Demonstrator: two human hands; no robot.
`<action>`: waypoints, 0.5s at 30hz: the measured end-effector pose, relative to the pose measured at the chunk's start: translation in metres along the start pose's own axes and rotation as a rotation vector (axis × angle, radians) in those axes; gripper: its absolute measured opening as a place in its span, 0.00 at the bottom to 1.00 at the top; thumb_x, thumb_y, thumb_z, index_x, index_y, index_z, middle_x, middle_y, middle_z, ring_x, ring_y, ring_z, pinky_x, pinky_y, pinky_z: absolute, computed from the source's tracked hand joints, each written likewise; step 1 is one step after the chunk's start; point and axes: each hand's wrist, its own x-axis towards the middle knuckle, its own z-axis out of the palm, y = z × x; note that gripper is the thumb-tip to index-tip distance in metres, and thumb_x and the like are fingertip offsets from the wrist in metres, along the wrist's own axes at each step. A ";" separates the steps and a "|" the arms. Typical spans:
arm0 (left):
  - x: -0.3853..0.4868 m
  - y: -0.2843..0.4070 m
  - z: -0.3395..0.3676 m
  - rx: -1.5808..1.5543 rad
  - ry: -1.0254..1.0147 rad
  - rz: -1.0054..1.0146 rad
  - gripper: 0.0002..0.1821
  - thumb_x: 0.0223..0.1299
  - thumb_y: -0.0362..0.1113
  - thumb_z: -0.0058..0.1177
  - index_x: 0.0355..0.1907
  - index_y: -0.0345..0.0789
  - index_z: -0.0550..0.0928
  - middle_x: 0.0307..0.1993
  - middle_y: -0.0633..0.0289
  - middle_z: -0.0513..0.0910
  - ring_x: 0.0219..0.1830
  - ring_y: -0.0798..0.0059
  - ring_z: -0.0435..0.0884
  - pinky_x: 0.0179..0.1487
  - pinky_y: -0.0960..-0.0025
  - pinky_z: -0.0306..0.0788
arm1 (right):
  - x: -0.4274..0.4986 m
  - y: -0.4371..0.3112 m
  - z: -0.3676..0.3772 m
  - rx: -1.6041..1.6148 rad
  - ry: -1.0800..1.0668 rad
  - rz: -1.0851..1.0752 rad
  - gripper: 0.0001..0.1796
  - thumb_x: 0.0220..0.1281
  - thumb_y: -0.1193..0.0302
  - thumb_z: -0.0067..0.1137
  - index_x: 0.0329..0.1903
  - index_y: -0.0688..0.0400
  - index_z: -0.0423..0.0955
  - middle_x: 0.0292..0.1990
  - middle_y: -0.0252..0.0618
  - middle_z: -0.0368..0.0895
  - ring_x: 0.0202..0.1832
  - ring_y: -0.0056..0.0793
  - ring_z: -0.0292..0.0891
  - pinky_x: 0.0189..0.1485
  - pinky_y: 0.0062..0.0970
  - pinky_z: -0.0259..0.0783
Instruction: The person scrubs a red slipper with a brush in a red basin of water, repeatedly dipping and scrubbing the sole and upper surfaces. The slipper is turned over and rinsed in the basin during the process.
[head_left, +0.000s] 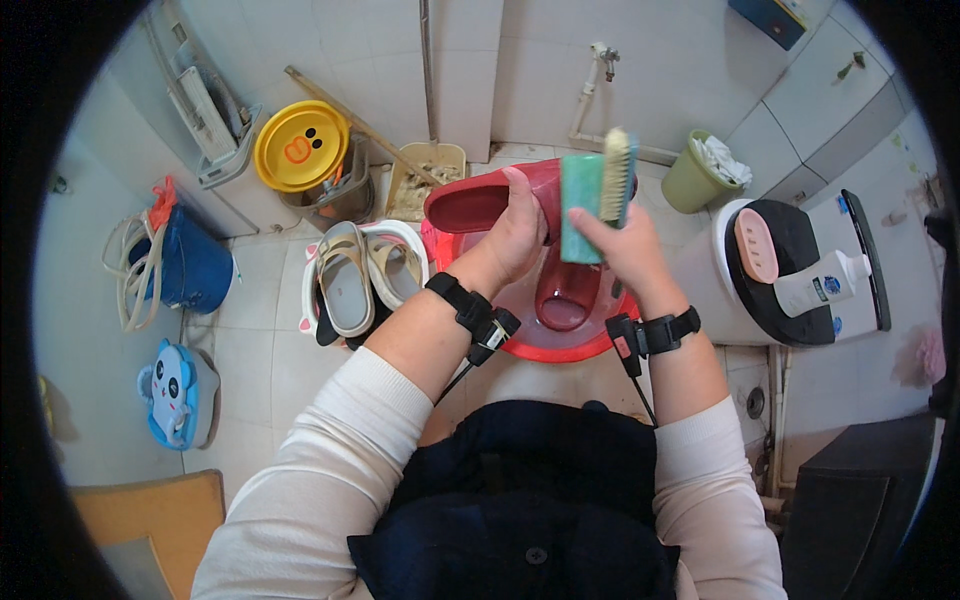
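Observation:
My left hand (514, 236) grips a dark red slipper (469, 206) above a red plastic basin (559, 356). The slipper lies sideways, its opening facing left and its toe end partly behind the things at my other hand. In my right hand (634, 251) are a green bar, apparently soap (581, 187), and a scrubbing brush (616, 176) with pale bristles. The bar is upright, my thumb against its face, and the brush stands just right of it. A second dark red slipper (568, 289) rests in the basin's cloudy water.
Left of the basin, beige sandals (346, 289) sit in a white tub (309, 289). A blue bucket (196, 259) with a hose stands farther left. On the right, a closed toilet lid (757, 315) carries a pink soap dish (756, 244) and a white bottle (814, 285). Behind is a green bin (686, 184).

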 end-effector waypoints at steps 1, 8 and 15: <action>0.001 -0.003 -0.001 -0.001 0.000 0.046 0.64 0.61 0.88 0.16 0.73 0.32 0.71 0.68 0.58 0.79 0.70 0.69 0.74 0.75 0.63 0.62 | 0.001 -0.001 -0.001 -0.008 0.040 0.009 0.19 0.66 0.65 0.72 0.52 0.66 0.82 0.43 0.38 0.89 0.42 0.24 0.85 0.48 0.28 0.81; 0.000 -0.011 -0.012 0.153 -0.064 -0.057 0.62 0.64 0.85 0.14 0.71 0.30 0.73 0.64 0.56 0.80 0.67 0.70 0.74 0.74 0.65 0.63 | 0.003 -0.007 0.000 -0.086 -0.190 -0.132 0.20 0.66 0.64 0.72 0.52 0.66 0.83 0.43 0.37 0.90 0.41 0.24 0.86 0.46 0.28 0.81; -0.003 -0.004 -0.008 0.487 0.008 -0.094 0.64 0.63 0.86 0.09 0.66 0.27 0.76 0.51 0.58 0.83 0.53 0.72 0.77 0.59 0.67 0.68 | 0.005 -0.001 -0.002 -0.151 0.152 -0.008 0.19 0.66 0.63 0.72 0.51 0.65 0.84 0.42 0.39 0.90 0.41 0.24 0.86 0.47 0.30 0.81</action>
